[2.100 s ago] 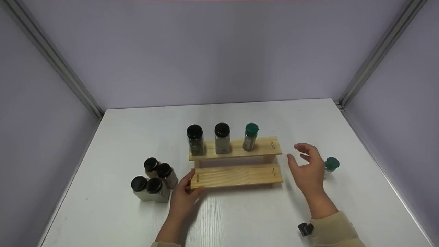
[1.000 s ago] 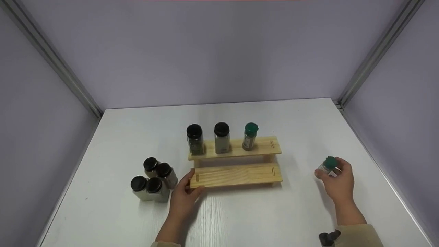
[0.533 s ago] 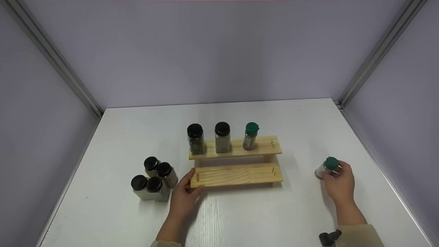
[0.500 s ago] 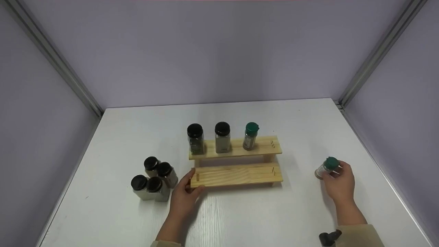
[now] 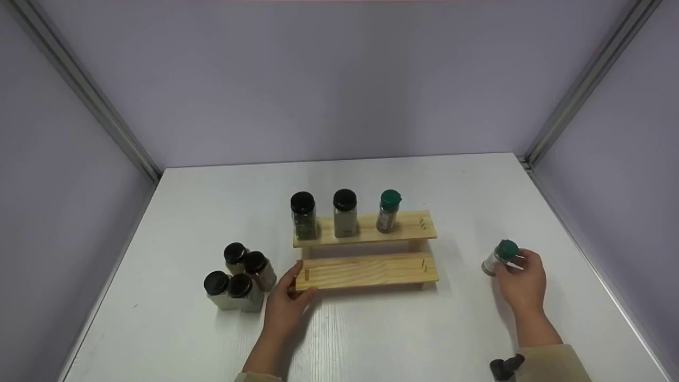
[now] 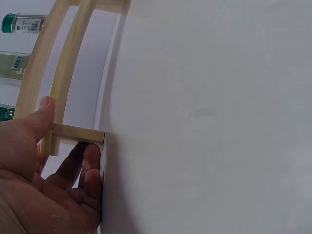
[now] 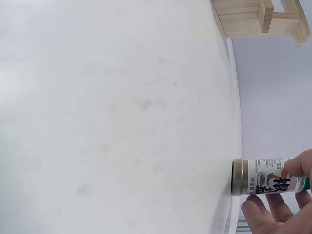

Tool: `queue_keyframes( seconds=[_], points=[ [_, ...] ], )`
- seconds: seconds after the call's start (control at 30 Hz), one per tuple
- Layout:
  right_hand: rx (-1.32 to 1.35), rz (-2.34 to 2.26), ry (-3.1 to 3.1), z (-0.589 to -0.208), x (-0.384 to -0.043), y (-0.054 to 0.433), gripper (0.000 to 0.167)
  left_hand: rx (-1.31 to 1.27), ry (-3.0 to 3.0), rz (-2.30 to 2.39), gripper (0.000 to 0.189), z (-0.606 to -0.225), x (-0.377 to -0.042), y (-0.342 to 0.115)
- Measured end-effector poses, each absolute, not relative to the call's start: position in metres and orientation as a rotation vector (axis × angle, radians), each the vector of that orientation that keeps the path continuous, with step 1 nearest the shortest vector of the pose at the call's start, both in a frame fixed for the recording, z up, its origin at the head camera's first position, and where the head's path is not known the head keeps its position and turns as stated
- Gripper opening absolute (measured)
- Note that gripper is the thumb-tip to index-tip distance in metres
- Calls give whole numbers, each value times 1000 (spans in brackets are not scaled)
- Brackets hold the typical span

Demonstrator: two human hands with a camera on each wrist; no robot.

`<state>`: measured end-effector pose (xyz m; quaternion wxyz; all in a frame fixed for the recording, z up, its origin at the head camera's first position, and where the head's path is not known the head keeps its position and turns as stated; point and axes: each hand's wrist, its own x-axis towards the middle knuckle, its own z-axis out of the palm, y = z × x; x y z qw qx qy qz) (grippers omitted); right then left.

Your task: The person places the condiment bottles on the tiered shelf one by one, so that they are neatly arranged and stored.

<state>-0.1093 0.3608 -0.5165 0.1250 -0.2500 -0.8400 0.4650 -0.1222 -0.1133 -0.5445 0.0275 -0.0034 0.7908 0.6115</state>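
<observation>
A two-step wooden spice rack (image 5: 366, 271) stands mid-table, its lower step bare. My left hand (image 5: 284, 307) grips that step's left end; the left wrist view has the thumb (image 6: 46, 109) on the board and the other fingers curled below. On the upper step stand two black-capped spice jars (image 5: 345, 220) and a green-capped one (image 5: 387, 217). Off to the right, my right hand (image 5: 522, 286) holds another green-capped spice jar (image 5: 492, 263) between thumb and fingers. Its white printed label (image 7: 268, 175) shows in the right wrist view, the base close to the tabletop.
Several black-capped jars (image 5: 241, 286) stand in a tight cluster left of the rack, right beside my left hand. The white table (image 5: 371, 339) is bounded by pale walls (image 5: 339, 79) at the back and sides. A black device (image 5: 506, 366) sits at my right sleeve.
My right hand has moved right from beside the rack to the green-capped jar and taken hold of it. Lately hand and jar have shifted slightly left. The left hand keeps its grip on the rack.
</observation>
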Motion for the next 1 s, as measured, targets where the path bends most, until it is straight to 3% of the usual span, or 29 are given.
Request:
queue_keyframes(
  seconds=[0.5, 1.0],
  points=[
    [-644, 1330, -2417, -516, -109, 355, 56, -19, 2518, 1817, 72, -544, -123, -112],
    [-412, 1277, -2381, -494, -118, 316, 46, 2, 2505, 1826, 72, -545, -123, -114]
  ],
)
